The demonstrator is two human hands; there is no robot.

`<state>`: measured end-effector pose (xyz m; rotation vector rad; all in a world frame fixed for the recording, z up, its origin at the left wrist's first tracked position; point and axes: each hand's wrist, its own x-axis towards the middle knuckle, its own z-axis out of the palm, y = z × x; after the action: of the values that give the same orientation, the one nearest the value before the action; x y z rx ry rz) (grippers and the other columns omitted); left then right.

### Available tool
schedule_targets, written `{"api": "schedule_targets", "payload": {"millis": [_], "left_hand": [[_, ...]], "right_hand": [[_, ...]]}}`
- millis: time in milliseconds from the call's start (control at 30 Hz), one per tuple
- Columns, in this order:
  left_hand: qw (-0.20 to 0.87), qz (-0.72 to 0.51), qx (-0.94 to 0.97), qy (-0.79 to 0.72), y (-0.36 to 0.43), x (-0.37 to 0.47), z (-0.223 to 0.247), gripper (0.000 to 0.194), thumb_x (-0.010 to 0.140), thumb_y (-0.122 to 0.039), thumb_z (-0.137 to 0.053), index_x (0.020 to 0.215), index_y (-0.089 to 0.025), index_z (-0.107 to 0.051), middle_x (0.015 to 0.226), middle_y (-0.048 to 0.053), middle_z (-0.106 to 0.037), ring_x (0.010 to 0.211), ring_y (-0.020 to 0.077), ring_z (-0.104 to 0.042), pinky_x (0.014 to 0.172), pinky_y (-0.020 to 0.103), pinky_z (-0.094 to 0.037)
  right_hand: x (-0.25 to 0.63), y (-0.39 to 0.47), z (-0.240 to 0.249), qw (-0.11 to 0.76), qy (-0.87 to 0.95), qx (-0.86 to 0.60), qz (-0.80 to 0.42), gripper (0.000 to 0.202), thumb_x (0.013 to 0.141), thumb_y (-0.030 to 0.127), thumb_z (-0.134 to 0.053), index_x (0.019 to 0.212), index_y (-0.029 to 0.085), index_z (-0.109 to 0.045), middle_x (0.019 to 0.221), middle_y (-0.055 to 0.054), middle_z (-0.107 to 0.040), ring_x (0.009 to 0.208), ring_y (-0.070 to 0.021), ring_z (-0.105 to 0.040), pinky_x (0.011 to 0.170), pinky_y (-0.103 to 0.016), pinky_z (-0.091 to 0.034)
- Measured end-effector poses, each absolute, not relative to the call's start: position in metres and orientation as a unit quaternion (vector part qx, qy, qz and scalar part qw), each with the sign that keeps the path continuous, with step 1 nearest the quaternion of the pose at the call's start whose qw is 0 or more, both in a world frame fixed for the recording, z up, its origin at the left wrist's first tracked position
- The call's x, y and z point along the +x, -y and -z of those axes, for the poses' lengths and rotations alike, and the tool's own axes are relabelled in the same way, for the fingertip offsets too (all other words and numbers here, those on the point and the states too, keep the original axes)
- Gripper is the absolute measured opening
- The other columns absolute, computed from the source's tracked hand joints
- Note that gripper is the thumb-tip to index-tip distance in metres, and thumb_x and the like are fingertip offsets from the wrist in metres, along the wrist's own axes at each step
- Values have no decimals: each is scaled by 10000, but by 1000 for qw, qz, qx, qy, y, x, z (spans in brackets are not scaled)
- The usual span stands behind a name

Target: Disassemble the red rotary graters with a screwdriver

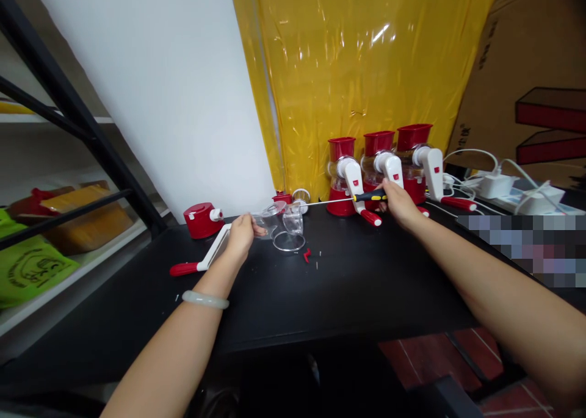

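On a black table point(320, 296), my left hand point(241, 235) grips a clear plastic housing point(284, 223) lying on its side. A white crank handle with a red grip point(201, 260) lies just left of that hand. My right hand point(399, 203) holds a screwdriver point(348, 199) with a black and yellow handle, its long shaft pointing left toward the clear housing. A small red part point(306, 255) and tiny screws lie beside the housing.
Three assembled red and white crank grinders point(382, 165) stand at the back against a yellow plastic sheet. A red base point(200, 219) sits at the left. White chargers and cables point(499, 186) lie at the right. A black shelf frame point(68, 110) stands left.
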<state>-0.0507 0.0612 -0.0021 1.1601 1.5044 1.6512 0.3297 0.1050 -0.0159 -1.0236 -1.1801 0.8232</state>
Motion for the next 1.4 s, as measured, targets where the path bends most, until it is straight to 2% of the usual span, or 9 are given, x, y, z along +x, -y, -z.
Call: {"api": "schedule_targets", "payload": {"millis": [167,333,500,667,867,1033,1167,1300,1400], "left_hand": [[309,-622,435,-573,-59,-49,-1,211,841,-308,-495,666,-200,-540,446,9,-567,495,218,-613,603,348,-543],[303,-614,450,-573,-57,-48,-1,231,870,-277,-438,666,-203,-515,437,5,-563,457,204,-586,599,343,-534],[300,-616,447,-575,-57,-47,-2,222,860,-275,-447,656,-208,-506,434,5,-567,442,199,-582,581,335,-535],[304,-617,438,-579,-56,-46,-4,221,859,-263,-439,660,-207,-517,432,7,-559,455,203,-583,591,338,-536],[304,-612,444,-580,-56,-46,-3,226,862,-259,-422,659,-207,-508,431,7,-555,465,208,-586,585,336,-530],[299,-610,455,-576,-56,-46,-3,212,848,-259,-413,659,-212,-496,416,-2,-549,432,194,-566,538,315,-521],[301,-610,448,-580,-56,-46,-4,193,838,-258,-422,670,-206,-502,425,-8,-549,439,198,-574,563,329,-528],[300,-609,447,-582,-57,-48,-2,170,829,-250,-425,700,-201,-524,452,3,-572,486,217,-604,603,350,-538],[299,-611,446,-582,-58,-49,-1,180,838,-242,-415,698,-201,-519,453,12,-583,488,222,-611,597,348,-535]], "right_hand": [[326,-97,11,653,457,-430,-424,89,744,289,-621,780,248,-550,580,49,-528,456,-112,-461,485,-264,-470],[327,-86,3,650,456,-343,-502,165,648,213,-552,808,252,-555,710,23,-568,567,-136,-546,558,-285,-495],[326,-85,0,650,462,-350,-492,122,751,353,-576,809,246,-579,727,2,-593,589,-158,-584,573,-306,-496],[328,-95,7,644,511,-439,-363,384,831,609,-544,749,240,-610,500,24,-477,433,-150,-461,489,-309,-446],[329,-96,10,652,505,-431,-367,106,781,321,-598,802,242,-665,568,23,-537,440,-122,-434,445,-266,-406],[328,-91,6,675,426,-354,-488,162,669,199,-543,805,239,-620,673,13,-575,552,-132,-544,490,-251,-473],[330,-95,8,672,440,-360,-475,84,747,279,-561,803,232,-604,692,5,-605,558,-138,-579,496,-258,-494],[332,-101,12,655,490,-421,-392,387,895,557,-471,752,219,-595,526,3,-540,439,-132,-515,443,-258,-455],[332,-102,15,635,537,-435,-345,339,873,532,-560,749,219,-602,416,46,-430,372,-111,-427,431,-247,-426]]}}
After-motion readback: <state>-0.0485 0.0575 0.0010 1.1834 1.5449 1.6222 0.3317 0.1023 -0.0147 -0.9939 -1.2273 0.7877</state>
